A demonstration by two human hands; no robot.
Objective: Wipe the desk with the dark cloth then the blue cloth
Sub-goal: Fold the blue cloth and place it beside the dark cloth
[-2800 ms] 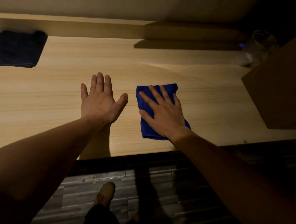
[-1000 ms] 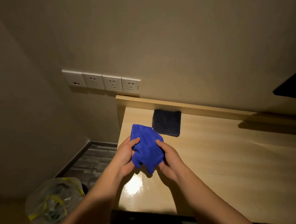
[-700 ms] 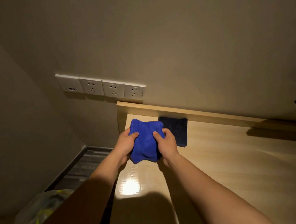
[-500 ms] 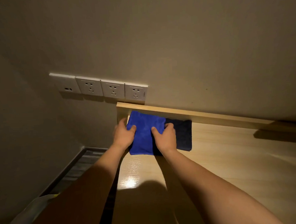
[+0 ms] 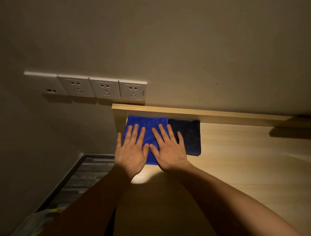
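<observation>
The blue cloth [image 5: 148, 126] lies folded flat in the far left corner of the wooden desk [image 5: 243, 158], against the raised back ledge. My left hand [image 5: 130, 151] and my right hand [image 5: 168, 149] both rest flat on it, fingers spread, pressing down. The dark cloth [image 5: 190, 136] lies folded right beside it on the right, touching or slightly under the blue one; my right hand's outer fingers overlap its left edge.
A row of white wall sockets [image 5: 102, 89] sits on the wall just above the desk's left end. The desk's left edge drops to a grey floor [image 5: 82, 177]. A plastic bag [image 5: 34, 225] lies at lower left.
I carried the blue cloth from mid-desk to the left corner, set it down beside the dark cloth, and both hands went from gripping its edges to lying flat on it.
</observation>
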